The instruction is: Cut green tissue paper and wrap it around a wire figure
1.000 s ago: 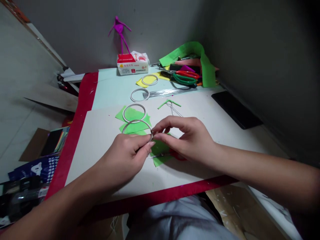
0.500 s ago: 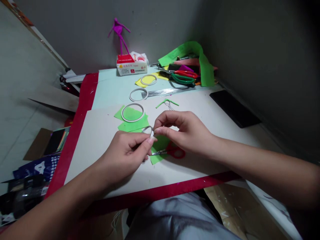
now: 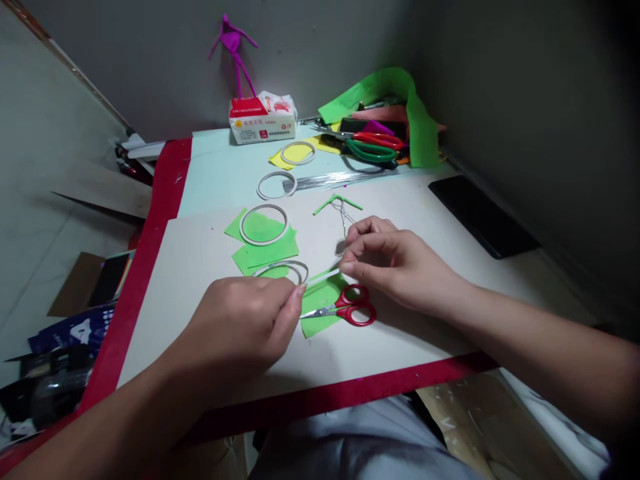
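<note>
My left hand (image 3: 250, 320) is closed around a thin white tape roll (image 3: 299, 265), with the thumb pressed against its edge. A narrow strip of tape (image 3: 323, 277) stretches from the roll to my right hand (image 3: 390, 257), which pinches its far end between thumb and fingers. Under the strip lie red-handled scissors (image 3: 357, 315), resting on a green paper piece (image 3: 316, 327). Just behind my right hand is a twisted wire figure (image 3: 344, 217) with green-wrapped arms (image 3: 325, 205). More green paper (image 3: 267, 252) lies beyond my left hand, with another tape roll (image 3: 242, 230) on top.
A bundle of wires (image 3: 330, 179) lies farther back beside a tape roll (image 3: 259, 187). Green-handled pliers (image 3: 373, 152) and other tools are heaped at the back right. A purple figure (image 3: 231, 41) stands on a small box (image 3: 265, 130). A black phone-like slab (image 3: 483, 213) lies right.
My right hand has moved right, away from my left, drawing out a strip of tape from the roll. The scissors now show fully. The view has shifted slightly.
</note>
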A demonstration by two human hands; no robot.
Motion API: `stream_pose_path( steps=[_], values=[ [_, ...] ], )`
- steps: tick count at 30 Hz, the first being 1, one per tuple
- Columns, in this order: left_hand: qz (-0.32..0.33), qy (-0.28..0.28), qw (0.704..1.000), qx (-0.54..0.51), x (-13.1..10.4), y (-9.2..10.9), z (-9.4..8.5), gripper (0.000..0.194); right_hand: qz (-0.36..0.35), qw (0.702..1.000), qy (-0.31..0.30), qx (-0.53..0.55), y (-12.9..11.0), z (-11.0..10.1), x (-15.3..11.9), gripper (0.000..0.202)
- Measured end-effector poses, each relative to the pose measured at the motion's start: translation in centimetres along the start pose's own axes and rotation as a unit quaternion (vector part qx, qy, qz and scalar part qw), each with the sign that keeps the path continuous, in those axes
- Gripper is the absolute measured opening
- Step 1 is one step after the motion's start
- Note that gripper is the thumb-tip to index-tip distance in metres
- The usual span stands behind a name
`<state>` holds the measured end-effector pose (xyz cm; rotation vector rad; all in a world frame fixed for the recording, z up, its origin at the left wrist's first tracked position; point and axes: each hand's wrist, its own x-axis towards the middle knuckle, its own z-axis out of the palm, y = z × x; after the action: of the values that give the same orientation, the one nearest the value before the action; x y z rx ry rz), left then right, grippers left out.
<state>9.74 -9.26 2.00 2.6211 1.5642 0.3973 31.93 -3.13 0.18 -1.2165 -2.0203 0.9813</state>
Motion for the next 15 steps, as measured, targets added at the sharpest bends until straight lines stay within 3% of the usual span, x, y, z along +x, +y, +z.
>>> stream_pose_path(
  steps=[6,10,15],
  values=[
    [0.037,-0.007,0.990,0.139,-0.2,0.0,0.7,0.028,-0.033,0.997,-0.005,-0.073,0.4,0.9,0.2,0.008],
    [0.064,-0.012,0.984,0.165,-0.3,0.1,1.2,0.025,-0.032,0.994,-0.018,-0.105,0.5,1.2,0.3,0.008],
    [0.020,-0.040,0.986,0.163,-0.1,0.2,1.5,0.023,-0.050,0.991,-0.024,-0.119,0.1,1.2,0.2,0.009]
  ],
)
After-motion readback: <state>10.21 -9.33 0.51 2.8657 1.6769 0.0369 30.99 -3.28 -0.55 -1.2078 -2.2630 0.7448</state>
